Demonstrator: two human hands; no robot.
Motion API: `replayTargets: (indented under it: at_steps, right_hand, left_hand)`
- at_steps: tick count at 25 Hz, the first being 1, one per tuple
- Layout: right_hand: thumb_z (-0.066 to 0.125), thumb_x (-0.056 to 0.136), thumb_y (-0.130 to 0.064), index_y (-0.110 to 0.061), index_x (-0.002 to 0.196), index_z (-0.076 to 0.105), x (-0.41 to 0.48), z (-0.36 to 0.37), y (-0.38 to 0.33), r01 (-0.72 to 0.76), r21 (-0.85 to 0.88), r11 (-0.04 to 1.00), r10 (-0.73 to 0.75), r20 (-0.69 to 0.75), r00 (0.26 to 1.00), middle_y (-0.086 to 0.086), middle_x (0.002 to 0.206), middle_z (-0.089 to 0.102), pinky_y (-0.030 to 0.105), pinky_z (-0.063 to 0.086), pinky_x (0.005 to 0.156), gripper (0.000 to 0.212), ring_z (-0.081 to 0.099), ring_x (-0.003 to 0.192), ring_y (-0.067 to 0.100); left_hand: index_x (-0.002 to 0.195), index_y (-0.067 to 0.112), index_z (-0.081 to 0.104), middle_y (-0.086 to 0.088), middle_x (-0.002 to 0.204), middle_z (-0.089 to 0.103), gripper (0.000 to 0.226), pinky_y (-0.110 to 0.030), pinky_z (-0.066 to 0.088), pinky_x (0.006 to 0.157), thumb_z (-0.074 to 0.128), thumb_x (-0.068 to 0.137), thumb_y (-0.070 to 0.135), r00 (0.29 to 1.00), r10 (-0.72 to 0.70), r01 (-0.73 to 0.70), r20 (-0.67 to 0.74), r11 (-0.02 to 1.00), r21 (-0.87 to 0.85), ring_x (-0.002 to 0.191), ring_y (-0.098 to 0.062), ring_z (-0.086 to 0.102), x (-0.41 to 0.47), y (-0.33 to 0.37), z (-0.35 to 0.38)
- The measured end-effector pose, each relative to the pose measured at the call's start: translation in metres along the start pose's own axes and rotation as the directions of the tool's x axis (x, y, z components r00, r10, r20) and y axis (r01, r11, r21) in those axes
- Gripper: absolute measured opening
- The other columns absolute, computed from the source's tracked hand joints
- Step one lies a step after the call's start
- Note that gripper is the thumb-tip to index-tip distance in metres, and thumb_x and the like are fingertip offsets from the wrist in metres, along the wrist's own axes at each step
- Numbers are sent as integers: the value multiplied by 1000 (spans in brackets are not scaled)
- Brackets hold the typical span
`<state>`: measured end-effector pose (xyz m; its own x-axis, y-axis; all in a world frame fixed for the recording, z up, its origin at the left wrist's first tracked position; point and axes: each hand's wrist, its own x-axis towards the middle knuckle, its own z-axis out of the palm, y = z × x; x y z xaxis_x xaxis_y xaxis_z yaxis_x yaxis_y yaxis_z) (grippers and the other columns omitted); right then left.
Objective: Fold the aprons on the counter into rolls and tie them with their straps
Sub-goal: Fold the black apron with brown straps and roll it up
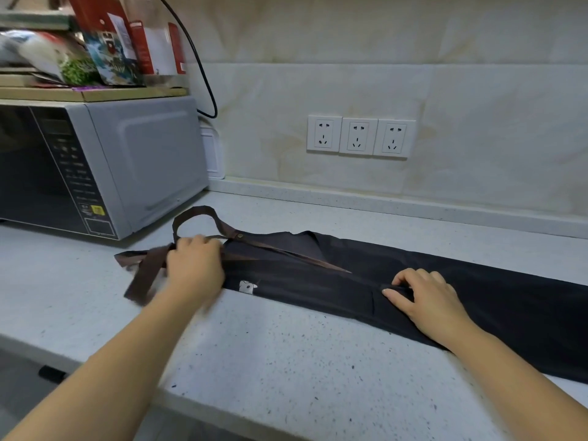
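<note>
Where speckled counter (286, 361) meets tiled wall (318, 90), left hand (195, 264) gripping straps (143, 275), right hand (426, 297) pinching folded apron (509, 297), microwave (143, 160) nearby

The dark apron (445, 288) runs out past the picture's right edge, so its far end along the bench (286, 361) is unseen. The left hand (195, 265) is blurred and covers the spot where the brown straps (146, 272) gather. The strap ends toward the bench's front left are smeared too. The right hand (426, 297) pinches a fold that hides some fingertips. The microwave (95, 167) is cut by the left edge, its panel lettering too small to read.
</note>
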<state>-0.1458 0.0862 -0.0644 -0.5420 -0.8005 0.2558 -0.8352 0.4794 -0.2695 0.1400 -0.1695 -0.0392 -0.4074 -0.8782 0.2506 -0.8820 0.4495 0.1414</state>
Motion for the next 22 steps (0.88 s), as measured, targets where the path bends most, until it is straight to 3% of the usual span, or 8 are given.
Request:
replayTargets:
  at_steps: [3,6,9,12,15,17,19,22]
  right_hand:
    - [48,90,-58,-36,95,49,0,0,-4,5,-9,1000,-5,-6,1000,-15,92,50,30,34,81,22,44,96,13]
    - [48,90,-57,-36,98,49,-1,-1,-8,7,-13,1000,-7,-7,1000,-15,93,48,31,35,82,22,43,97,13]
    - [47,94,-46,-35,105,52,0,0,-5,-31,22,999,32,-8,999,-14,100,51,32,38,89,16,45,104,13]
    - [50,95,-28,-28,116,55,11,-6,-3,-159,163,974,159,12,987,-7,110,52,34,42,94,22,46,113,17]
    - [48,93,-17,-23,137,43,39,-18,1,-251,41,967,252,-5,968,4,138,42,36,37,102,45,36,128,24]
    - [46,93,-15,-24,149,27,58,-20,7,-207,-162,965,218,56,974,5,155,25,43,20,115,60,17,144,27]
    - [44,93,-14,-26,152,16,73,-19,14,-205,-212,956,247,194,950,6,159,17,51,4,117,67,6,147,29]
    - [51,90,-25,-25,144,37,84,-24,24,-223,-223,949,273,228,935,9,143,39,45,25,111,56,34,133,30]
  left_hand:
    - [132,27,56,3,141,51,38,-35,35,108,51,94,30,941,320,-338,-114,916,-217,132,-21,40,-34,87,-14]
    - [146,32,39,4,159,26,49,-46,10,119,37,100,48,827,555,-518,96,816,-257,148,-18,16,-63,165,-6]
    - [152,44,11,6,164,-1,56,-71,-8,109,19,98,58,769,512,-497,383,855,-147,150,-21,-7,-69,194,20]
    - [153,42,6,2,164,-5,61,-76,-12,103,18,96,57,761,430,-457,485,887,-69,150,-27,-11,-67,209,21]
    - [153,28,21,-4,164,4,60,-74,-12,105,23,98,50,782,520,-527,344,846,-80,150,-28,-6,-82,235,19]
    - [152,33,22,2,164,4,58,-72,-14,107,20,99,55,733,634,-605,246,773,-189,150,-22,-7,-98,247,30]
    - [152,40,15,6,164,0,59,-70,-16,107,17,97,62,700,670,-632,248,743,-221,150,-19,-9,-101,248,40]
    - [152,44,10,7,164,-2,60,-69,-16,107,16,95,65,707,657,-623,260,753,-209,150,-18,-11,-95,247,45]
